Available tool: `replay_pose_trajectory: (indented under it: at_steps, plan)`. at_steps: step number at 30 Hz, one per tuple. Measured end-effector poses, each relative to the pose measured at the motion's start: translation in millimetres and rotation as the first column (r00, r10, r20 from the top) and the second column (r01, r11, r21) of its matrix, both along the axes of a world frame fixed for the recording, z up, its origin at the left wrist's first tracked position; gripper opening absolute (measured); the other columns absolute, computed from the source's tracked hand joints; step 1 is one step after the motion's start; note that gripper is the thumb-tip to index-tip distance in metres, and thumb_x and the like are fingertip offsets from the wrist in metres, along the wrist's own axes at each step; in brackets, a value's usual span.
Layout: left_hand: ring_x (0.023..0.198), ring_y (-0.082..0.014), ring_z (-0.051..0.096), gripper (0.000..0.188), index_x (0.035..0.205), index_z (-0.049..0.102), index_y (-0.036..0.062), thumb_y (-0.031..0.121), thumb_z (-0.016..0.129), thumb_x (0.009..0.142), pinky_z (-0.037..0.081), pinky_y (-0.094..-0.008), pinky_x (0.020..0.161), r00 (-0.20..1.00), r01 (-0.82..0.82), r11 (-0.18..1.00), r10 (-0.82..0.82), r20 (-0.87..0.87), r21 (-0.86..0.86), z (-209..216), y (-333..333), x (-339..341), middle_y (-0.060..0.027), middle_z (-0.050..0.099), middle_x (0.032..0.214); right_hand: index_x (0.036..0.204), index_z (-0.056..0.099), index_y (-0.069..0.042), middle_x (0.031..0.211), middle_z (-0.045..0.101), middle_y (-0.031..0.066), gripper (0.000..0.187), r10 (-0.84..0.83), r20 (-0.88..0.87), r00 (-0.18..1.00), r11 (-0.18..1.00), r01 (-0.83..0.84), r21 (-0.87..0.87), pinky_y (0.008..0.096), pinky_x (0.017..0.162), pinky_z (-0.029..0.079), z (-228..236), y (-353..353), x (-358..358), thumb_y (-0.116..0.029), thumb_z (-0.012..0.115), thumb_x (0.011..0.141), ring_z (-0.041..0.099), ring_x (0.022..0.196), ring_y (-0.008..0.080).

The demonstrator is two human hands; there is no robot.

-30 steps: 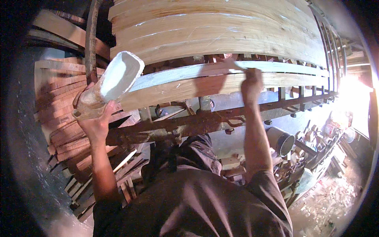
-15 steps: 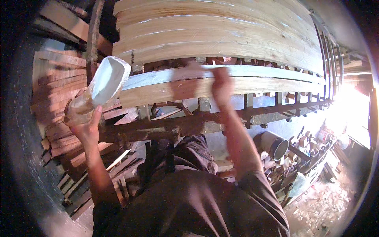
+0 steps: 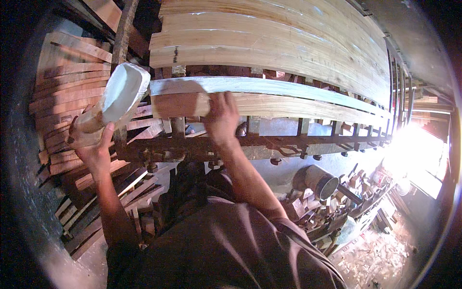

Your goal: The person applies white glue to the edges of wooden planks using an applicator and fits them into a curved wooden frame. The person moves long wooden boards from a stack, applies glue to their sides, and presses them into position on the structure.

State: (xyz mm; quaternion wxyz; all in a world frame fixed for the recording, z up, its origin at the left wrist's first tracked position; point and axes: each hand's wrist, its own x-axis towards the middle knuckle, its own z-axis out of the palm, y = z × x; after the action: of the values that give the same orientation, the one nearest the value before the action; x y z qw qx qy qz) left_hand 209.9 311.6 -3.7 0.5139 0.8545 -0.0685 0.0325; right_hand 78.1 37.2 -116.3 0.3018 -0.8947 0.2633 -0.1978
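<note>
My left hand (image 3: 96, 149) grips a cut-open plastic container (image 3: 124, 96), its inside coated white, tilted beside the left ends of the boards. My right hand (image 3: 222, 115) is closed over the front wooden boards; whatever its fingers hold is hidden. Beneath it lies a board whose upper face carries a wet-looking white coating (image 3: 269, 86). Against its near side runs a bare wooden board (image 3: 284, 105). A dark patch stretches left from my right hand across both boards and looks like shadow.
Behind, several pale boards (image 3: 269, 43) lie side by side on a rack with a metal rail (image 3: 260, 144). Stacked wood pieces (image 3: 72, 96) stand at left. A cylindrical bucket (image 3: 322, 184), offcuts and shavings (image 3: 375, 255) are at right, near a bright opening.
My right hand has moved left along the boards, toward the container. My left hand still holds the container, and the whole view has shifted slightly.
</note>
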Motion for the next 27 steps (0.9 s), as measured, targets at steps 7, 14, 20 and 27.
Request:
replay_pose_trajectory:
  at_steps: [7,14,20,27]
  plan:
    - [0.105,-0.0222,0.062,0.056,0.129,0.053,-0.0024,0.006,0.078,0.080,0.054,-0.0367,0.085,1.000,-0.013,1.000,0.013,-0.010,0.014,-3.1,37.9,8.2,-0.0128,0.062,0.121,0.099,0.066,0.002,0.095,0.068,0.0084,0.014,-0.390,0.034,0.920,0.714,0.279,0.642,0.0336,0.079,0.050,-68.7,-175.6,-97.1,-0.002,0.056,0.090,0.061,0.086,0.0178]
    - [0.113,-0.0220,0.058,0.056,0.126,0.054,-0.0026,0.000,0.080,0.077,0.047,-0.0380,0.099,0.996,-0.065,0.997,0.068,0.065,-0.045,-3.6,51.4,3.6,-0.0132,0.060,0.125,0.088,0.067,0.000,0.083,0.067,0.0172,0.012,-0.516,-0.050,0.855,0.779,0.444,-0.442,0.0462,0.073,0.049,20.1,-206.1,-99.4,-0.010,0.061,0.086,0.065,0.082,0.0342]
    - [0.113,-0.0225,0.059,0.057,0.127,0.053,-0.0028,0.001,0.080,0.077,0.048,-0.0384,0.099,0.998,0.049,0.998,-0.048,0.040,-0.036,9.2,48.4,10.3,-0.0145,0.060,0.124,0.108,0.062,-0.004,0.103,0.061,0.0224,0.042,0.177,0.009,0.984,0.977,-0.174,-0.120,0.0503,0.085,0.050,-9.7,10.2,41.9,0.002,0.059,0.067,0.058,0.098,0.0419]
    - [0.115,-0.0233,0.057,0.062,0.130,0.050,-0.0021,0.001,0.081,0.076,0.049,-0.0387,0.100,0.997,0.034,0.999,-0.032,0.074,-0.038,20.2,58.0,5.4,-0.0151,0.058,0.127,0.093,0.062,-0.004,0.096,0.062,0.0166,0.020,0.109,0.079,0.991,0.988,-0.100,-0.119,0.0463,0.083,0.048,-25.9,-8.4,52.6,0.005,0.051,0.079,0.058,0.095,0.0377]
